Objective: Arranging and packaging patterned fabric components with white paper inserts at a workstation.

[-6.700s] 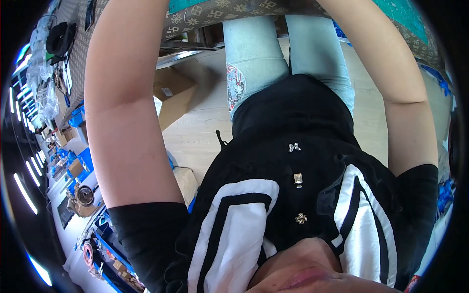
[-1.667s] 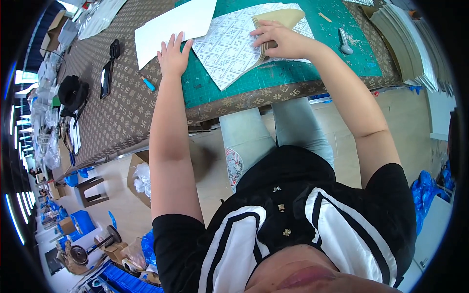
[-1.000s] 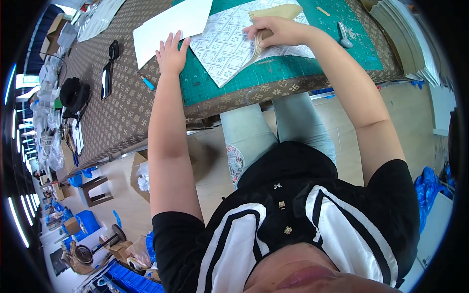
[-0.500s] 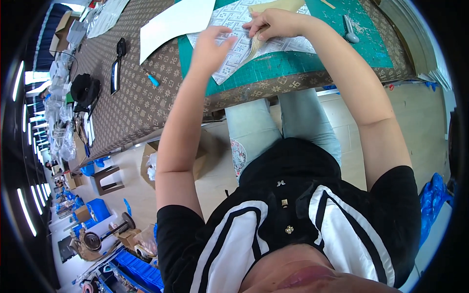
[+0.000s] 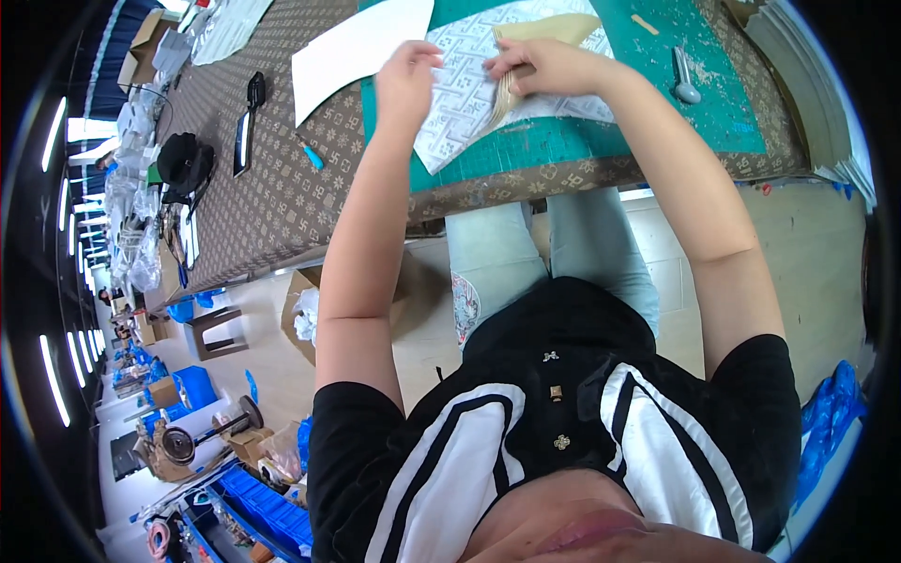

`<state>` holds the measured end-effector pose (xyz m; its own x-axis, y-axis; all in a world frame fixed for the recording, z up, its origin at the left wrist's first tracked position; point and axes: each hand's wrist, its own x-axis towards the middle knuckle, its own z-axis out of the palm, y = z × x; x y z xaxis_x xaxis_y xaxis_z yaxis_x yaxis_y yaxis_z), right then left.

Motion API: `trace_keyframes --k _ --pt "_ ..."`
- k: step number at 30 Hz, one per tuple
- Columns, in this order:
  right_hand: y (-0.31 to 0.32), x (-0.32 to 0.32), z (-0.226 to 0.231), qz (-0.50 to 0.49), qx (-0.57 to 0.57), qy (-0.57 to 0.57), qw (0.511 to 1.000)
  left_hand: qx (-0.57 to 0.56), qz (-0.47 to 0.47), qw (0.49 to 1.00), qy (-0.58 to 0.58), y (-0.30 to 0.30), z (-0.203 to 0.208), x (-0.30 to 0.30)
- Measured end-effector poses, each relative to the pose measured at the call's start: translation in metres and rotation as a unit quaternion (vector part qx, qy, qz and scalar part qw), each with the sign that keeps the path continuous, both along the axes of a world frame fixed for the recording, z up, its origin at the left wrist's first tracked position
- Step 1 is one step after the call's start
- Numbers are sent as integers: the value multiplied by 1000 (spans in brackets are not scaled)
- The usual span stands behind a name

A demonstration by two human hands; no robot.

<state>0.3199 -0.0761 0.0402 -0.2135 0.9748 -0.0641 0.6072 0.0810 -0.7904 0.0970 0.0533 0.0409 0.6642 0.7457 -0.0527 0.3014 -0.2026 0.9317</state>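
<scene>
My right hand (image 5: 537, 68) is closed over the near edge of a stack of thin beige sheets (image 5: 505, 101), whose layered edges fan out under the fingers. The stack's pale yellow-tan top (image 5: 558, 28) spreads out beyond the hand. Beneath it lies a white sheet with a grey geometric pattern (image 5: 452, 127). To the left, my left hand (image 5: 408, 80) hovers between the patterned sheet and a plain white curved sheet (image 5: 352, 52). Its fingers are loosely bent, slightly blurred, with nothing visible in them.
A green cutting mat (image 5: 554, 145) lies on the brown patterned tablecloth (image 5: 272, 202). On the mat are a grey-handled tool (image 5: 686, 77) and a small tan strip (image 5: 646, 25). Left on the cloth are a blue-handled tool (image 5: 312, 156), a phone-like device (image 5: 242, 145) and a black cap (image 5: 185, 161).
The whole view has shifted slightly right and down. My left hand's fingers have drawn closer together. My right hand stays on the beige stack.
</scene>
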Motion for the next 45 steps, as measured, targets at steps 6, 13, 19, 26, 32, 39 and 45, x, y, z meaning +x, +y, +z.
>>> trace_keyframes --k 6,13,19,26,32,39,45 --pt "-36 0 2 -115 177 99 972 559 73 775 287 56 -34 -37" --pt "-92 77 12 -377 71 340 858 421 89 879 205 57 -75 -46" --pt "-87 79 20 -444 -115 484 745 390 152 875 244 48 -73 -47" --pt "-29 97 9 -496 -223 373 752 388 157 873 250 46 -74 -41" --pt "-11 68 32 -361 -170 185 898 403 164 867 245 43 -68 -31" --pt "-5 46 93 -363 139 -185 903 452 158 862 170 82 -102 -56" --pt "-113 209 168 -458 432 167 759 434 169 857 218 57 -85 -40"
